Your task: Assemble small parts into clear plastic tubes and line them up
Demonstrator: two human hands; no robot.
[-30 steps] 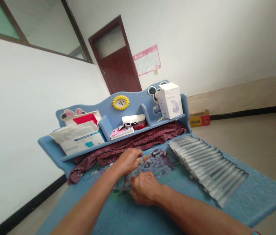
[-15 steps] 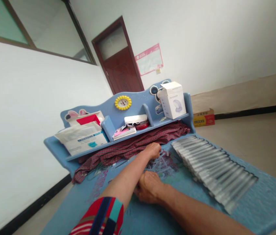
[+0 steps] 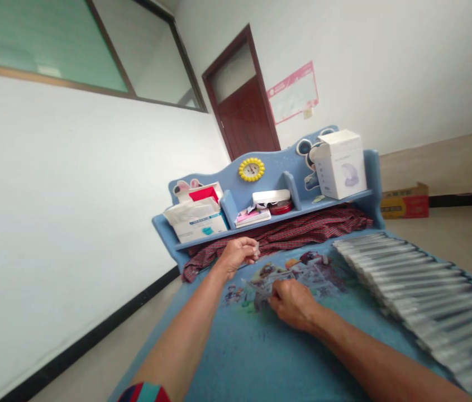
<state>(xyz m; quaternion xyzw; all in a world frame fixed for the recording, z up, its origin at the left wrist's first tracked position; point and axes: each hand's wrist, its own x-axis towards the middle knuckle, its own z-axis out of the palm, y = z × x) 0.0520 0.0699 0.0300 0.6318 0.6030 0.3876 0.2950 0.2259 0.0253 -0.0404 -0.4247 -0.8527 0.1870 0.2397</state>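
My left hand (image 3: 239, 254) hovers over the blue desk (image 3: 236, 352) near the checked cloth (image 3: 286, 237). Its fingers are pinched round a small pale piece that is too small to name. My right hand (image 3: 292, 301) rests on the desk, fingers curled on a clear plastic sleeve (image 3: 261, 287) lying over the cartoon print. To the right lies a long overlapping row of clear packets (image 3: 420, 290), each with a pale stick-like thing inside.
The desk's back shelf (image 3: 277, 218) holds a white box (image 3: 340, 164), a yellow clock (image 3: 251, 168), a red round tin, booklets and a mask pack (image 3: 196, 220). A cardboard box (image 3: 405, 202) sits on the floor by the wall. A dark door stands behind.
My left hand reached toward the cloth, then drew back and lifted with a small piece pinched in it. The camera turned left. My right hand stayed on the sleeve.
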